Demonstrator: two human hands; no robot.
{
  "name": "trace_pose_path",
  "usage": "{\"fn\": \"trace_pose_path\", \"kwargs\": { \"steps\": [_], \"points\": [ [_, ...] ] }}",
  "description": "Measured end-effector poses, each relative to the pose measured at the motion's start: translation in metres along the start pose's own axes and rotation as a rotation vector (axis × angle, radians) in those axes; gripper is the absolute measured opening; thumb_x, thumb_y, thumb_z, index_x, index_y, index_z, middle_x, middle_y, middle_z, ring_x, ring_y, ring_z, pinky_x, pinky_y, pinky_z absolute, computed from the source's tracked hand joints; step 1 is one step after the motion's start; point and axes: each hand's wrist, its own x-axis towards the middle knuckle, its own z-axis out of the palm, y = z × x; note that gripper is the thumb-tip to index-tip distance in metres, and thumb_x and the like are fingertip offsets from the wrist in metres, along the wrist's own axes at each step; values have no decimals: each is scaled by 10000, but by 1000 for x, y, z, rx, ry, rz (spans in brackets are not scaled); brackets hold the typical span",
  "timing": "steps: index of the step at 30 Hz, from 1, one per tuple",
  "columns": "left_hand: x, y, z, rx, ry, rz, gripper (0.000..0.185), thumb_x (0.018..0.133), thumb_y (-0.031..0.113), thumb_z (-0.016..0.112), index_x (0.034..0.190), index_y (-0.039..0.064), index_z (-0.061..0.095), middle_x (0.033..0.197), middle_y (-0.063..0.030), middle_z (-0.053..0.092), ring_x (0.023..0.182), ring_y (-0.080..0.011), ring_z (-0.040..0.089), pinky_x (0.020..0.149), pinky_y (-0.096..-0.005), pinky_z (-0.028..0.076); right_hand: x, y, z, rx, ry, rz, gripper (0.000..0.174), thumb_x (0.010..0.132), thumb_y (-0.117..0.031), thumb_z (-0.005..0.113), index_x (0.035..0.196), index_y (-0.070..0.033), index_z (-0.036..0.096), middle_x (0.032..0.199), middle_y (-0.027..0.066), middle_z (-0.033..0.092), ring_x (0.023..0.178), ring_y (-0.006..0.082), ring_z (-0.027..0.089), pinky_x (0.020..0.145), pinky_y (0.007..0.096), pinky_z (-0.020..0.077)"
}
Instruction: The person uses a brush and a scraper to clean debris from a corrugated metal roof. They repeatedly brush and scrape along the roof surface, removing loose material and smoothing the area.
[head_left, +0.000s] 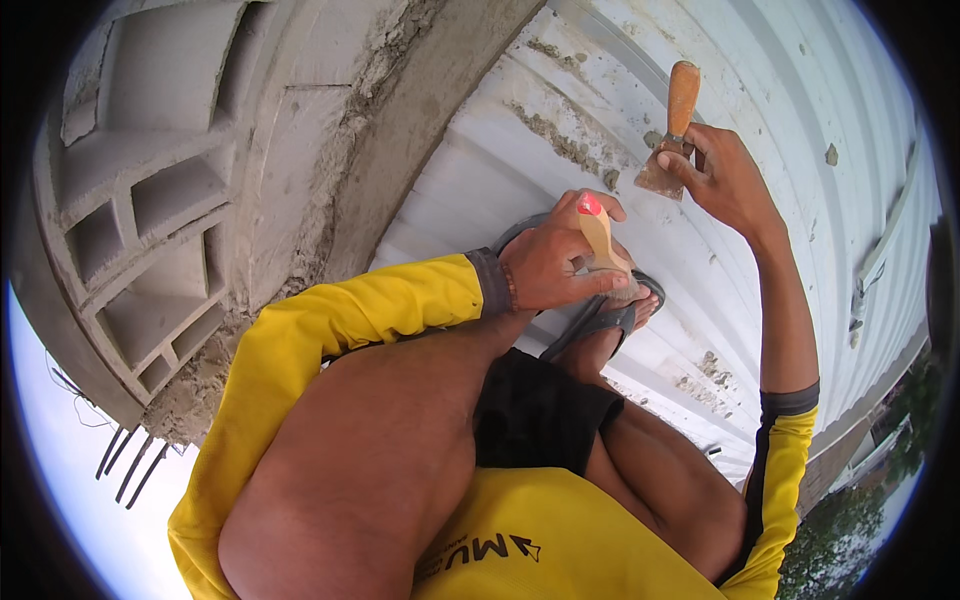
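Observation:
My left hand (544, 259) grips a paintbrush (598, 234) with a pale wooden handle and a red end. The brush's bristles point down towards my sandalled feet and are partly hidden by the thumb. To the right, my right hand (724, 169) pinches a putty knife (661, 171) by its blade, thumb on the near face. Its wooden handle stands upward, and the metal blade looks stained with dried material. Both tools are held above a corrugated metal sheet (480, 180), apart from each other.
At left rises a wall of hollow concrete blocks (161, 71) beside a rough mortar ledge (420, 97). Mortar crumbs (559, 139) lie on the ribbed sheet. Bare steel bars (142, 469) jut out at lower left. Cables (862, 296) lie near the sheet's right edge, with trees (840, 544) beyond.

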Motion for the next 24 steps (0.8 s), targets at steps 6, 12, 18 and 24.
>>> {"fn": "trace_pose_path", "kwargs": {
  "steps": [6, 12, 18, 24],
  "points": [
    [22, 13, 5, -364, 4, -137, 265, 970, 264, 779, 1138, 60, 802, 1520, -171, 498, 1380, -281, 508, 1162, -423, 419, -66, -6, 27, -5, -318, -110, 130, 861, -145, 771, 938, -60, 713, 934, 115, 725, 925, 350, 709, 805, 475, 561],
    [27, 23, 8, -584, 88, -287, 320, 997, 305, 768, 1159, 29, 777, 1444, -167, 565, 1378, -278, 518, 1168, -437, 425, -73, -24, 27, 93, -147, -12, 150, 912, -70, 715, 1061, -72, 703, 981, 114, 687, 919, 329, 710, 801, 438, 566],
    [27, 19, 8, -442, 148, -416, 354, 989, 285, 782, 1177, -13, 749, 1371, -158, 599, 1293, -258, 591, 1083, -400, 489, -58, -62, 9, 413, -34, 40, 235, 987, -240, 733, 1096, -66, 620, 982, 126, 630, 837, 322, 640, 752, 436, 522],
    [22, 13, 23, -348, 89, -337, 448, 996, 319, 769, 1253, -41, 699, 1338, -157, 620, 1198, -224, 634, 986, -365, 529, -43, -63, 18, 250, -31, -39, 353, 964, -333, 764, 1078, -34, 615, 924, 134, 638, 794, 363, 615, 733, 446, 515]
  ]
}}
